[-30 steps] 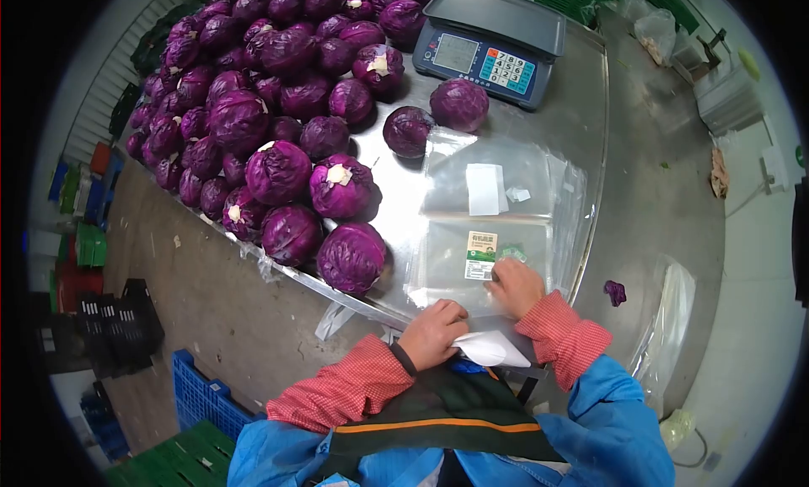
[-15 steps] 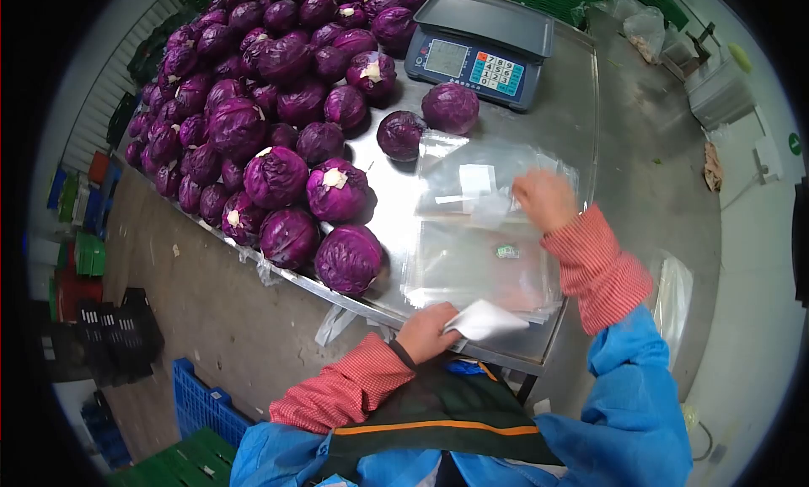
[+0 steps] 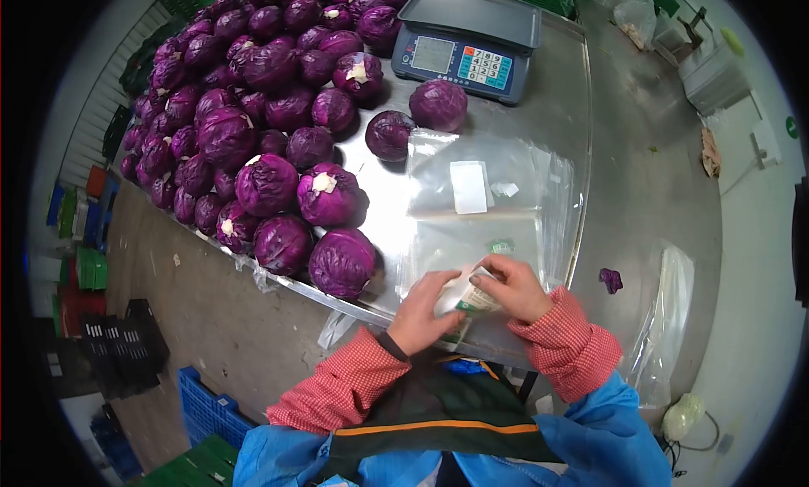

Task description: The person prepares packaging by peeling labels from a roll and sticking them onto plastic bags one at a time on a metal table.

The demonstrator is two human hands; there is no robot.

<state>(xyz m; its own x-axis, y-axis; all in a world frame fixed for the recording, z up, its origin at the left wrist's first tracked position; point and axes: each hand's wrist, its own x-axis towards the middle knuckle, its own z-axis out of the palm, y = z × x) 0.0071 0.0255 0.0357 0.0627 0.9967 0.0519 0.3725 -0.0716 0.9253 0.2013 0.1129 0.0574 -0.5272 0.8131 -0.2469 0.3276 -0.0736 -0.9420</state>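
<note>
Near the table's front edge, my left hand (image 3: 423, 313) and my right hand (image 3: 516, 291) meet around a small white label (image 3: 474, 300) with green print. The fingers of both hands are closed on it and partly cover it. Beneath and beyond them lie flat clear plastic bags (image 3: 430, 243), with a green printed mark showing through. A white paper slip (image 3: 468, 187) and a small white scrap (image 3: 506, 189) rest on the upper bags. Two red cabbages, one (image 3: 390, 136) beside the other (image 3: 438, 105), sit just past the bags.
A large pile of red cabbages (image 3: 227, 137) covers the left of the metal table (image 3: 556, 82). A digital scale (image 3: 468, 45) stands at the back. Clear plastic film (image 3: 661, 327) and a purple leaf scrap (image 3: 611, 279) lie at right. A blue crate (image 3: 211, 407) stands lower left.
My right hand has come down from the upper bags to my left hand, and both now hold the label. A white slip and scrap show uncovered on the bags.
</note>
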